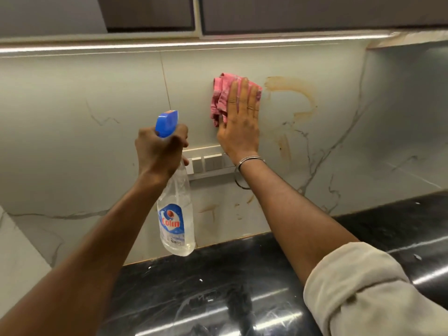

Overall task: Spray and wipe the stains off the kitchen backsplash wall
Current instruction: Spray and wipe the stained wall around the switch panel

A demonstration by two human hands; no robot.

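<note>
Head view: the backsplash [84,93] fills the frame above the dark counter [218,287], and the big orange-brown stain [294,93] curves across it as a broad arc with drips trailing down, its upper end just right of the cloth. Smaller smears [208,209] sit lower, under the switch plate [211,162]. The right hand [238,124] lies flat, fingers spread, pressing the pink cloth [221,100] to the wall (palm pressure, not a clench). The left hand [161,147] is wrapped tight around the neck of the spray bottle [175,214], which hangs below it, nozzle aimed at the wall. The next wipe probably runs rightward; the right hand is much the nearer.
</note>
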